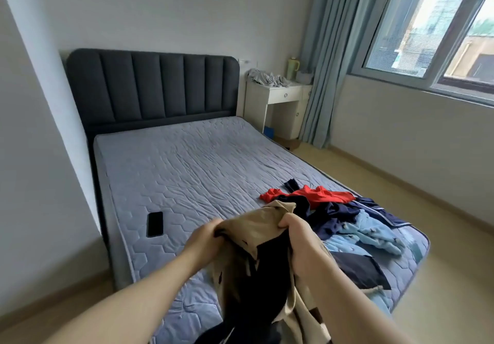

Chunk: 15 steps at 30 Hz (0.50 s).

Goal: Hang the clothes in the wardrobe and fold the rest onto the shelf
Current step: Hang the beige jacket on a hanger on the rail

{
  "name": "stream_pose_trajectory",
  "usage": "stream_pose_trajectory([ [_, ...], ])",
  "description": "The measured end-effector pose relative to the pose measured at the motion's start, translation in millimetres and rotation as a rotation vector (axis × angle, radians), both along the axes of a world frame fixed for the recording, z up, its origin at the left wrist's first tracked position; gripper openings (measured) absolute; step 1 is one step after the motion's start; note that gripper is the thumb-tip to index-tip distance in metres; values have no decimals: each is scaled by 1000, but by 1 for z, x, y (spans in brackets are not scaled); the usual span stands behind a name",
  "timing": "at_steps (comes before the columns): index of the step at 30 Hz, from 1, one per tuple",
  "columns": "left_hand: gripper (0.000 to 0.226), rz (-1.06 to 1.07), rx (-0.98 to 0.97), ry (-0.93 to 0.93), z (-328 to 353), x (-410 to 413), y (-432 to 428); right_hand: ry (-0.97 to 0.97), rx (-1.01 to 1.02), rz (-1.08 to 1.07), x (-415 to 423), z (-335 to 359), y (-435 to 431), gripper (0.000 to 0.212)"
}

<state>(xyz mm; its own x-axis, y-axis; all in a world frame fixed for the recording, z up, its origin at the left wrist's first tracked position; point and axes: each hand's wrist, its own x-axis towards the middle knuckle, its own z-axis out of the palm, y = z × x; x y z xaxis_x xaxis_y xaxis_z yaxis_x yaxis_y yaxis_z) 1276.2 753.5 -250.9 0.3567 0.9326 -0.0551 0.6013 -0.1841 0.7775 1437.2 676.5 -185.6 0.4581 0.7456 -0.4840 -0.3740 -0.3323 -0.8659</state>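
Early stage: one garment lifted, nothing visibly hung or folded.
Left hand [207, 236] and right hand [299, 232] both grasp the tan-and-black cloth garment [256, 268]; the heap of red, navy and pale-blue clothes [344, 215] lies just beyond the right hand.

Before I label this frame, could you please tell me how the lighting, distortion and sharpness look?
Head view: soft daylight comes from the window, where the outdoor scene is washed out, and the mattress shows no hard shadows. Head view again: the wide-angle lens bows the window frame and stretches the forearms. The left hand and right hand, gripping the tan garment, look slightly soft.
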Motion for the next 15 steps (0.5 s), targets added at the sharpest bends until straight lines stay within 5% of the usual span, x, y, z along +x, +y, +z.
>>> stream_pose_trajectory([
  [3, 6, 60, 132, -37, 37, -2, 7, -448, -47, 92, 8, -9, 10, 6],
  [6, 12, -11, 273, -48, 75, -9, 12, -755, -4, 291, -6, -18, 19, 47],
  [11, 18, -12, 386, -116, 124, -27, 13, -400, 344, 612, -31, -12, 26, 54],
  [15, 26, -70, 379, -214, 139, -26, 3, -286, 367, 555, -52, -19, 36, 14],
])
